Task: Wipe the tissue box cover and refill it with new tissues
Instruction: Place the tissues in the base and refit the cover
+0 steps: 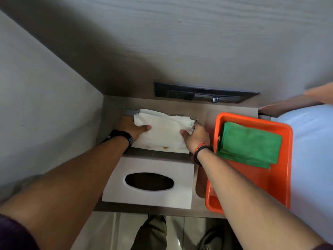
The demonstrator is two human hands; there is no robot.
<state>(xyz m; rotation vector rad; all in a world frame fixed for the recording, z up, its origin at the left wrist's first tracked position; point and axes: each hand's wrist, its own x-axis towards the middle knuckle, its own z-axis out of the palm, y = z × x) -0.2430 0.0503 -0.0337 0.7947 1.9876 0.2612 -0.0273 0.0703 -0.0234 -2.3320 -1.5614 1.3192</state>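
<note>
- The table (207,109) sits in a corner, with a wall along its left edge and a panelled wall along its far edge; a dark socket strip (205,92) is set into that far wall, just above the table top.
- The orange tray (281,177) takes up the table's right side, its right edge hanging over the table beside something pale blue (311,159).
- The tissue box cover (151,166) lies along the near edge, left of the tray, with its dark oval slot facing up and nothing showing in the slot.
- The stack of white tissues (165,130) lies between the cover and the far edge, in or on a shallow dark-rimmed base; a few small brownish marks show near its front edge.
- A folded green cloth (248,143) lies in the far half of the tray.
- Your left hand (131,125), with a black watch at the wrist, grips the stack's left end, thumb on top and fingers hidden behind the paper.
- Your right hand (196,136), wearing wristbands, grips the stack's right end, thumb resting on top and fingers curled round the edge.
- Both hands are partly closed on the tissues; you cannot tell whether the stack is lifted or resting.
</note>
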